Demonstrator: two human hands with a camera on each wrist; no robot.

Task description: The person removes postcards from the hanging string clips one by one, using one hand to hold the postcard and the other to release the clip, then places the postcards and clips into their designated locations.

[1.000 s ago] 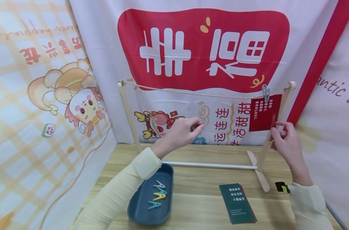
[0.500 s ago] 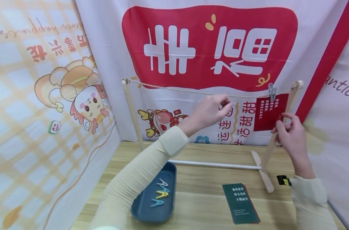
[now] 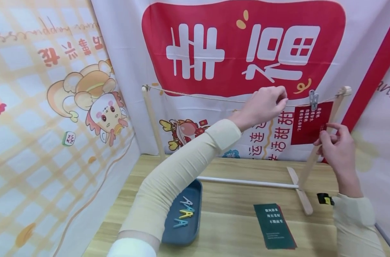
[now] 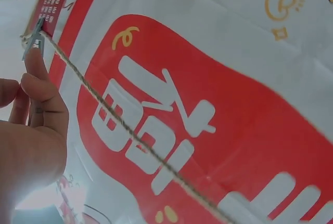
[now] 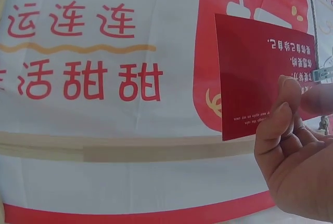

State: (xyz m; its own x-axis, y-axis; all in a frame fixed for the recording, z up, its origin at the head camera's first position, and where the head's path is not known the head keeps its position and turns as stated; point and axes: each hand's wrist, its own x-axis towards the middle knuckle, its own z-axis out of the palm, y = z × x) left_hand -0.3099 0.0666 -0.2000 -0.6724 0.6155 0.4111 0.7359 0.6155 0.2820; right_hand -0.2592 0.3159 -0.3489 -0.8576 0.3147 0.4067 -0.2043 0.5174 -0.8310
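A red card (image 3: 305,123) hangs at the right end of a thin twine (image 4: 125,126), held by a grey clothespin (image 3: 313,100). My right hand (image 3: 339,151) pinches the card's right edge between thumb and fingers; in the right wrist view the card (image 5: 244,78) shows white print. My left hand (image 3: 262,105) is raised in front of the twine, left of the clothespin, its fingers loosely bent and no object visible in them. In the left wrist view a fingertip overlaps the lower end of the clothespin (image 4: 35,39).
The twine spans a wooden frame with a right post (image 3: 310,164) and a white crossbar (image 3: 246,182). A blue tray (image 3: 195,232) holds several clothespins (image 3: 186,213). A green card (image 3: 273,228) lies over a red one on the table (image 3: 227,221). Printed cloth hangs behind.
My left hand has moved up and right along the twine toward the clothespin. My right hand keeps its pinch on the red card. The head view has shifted slightly.
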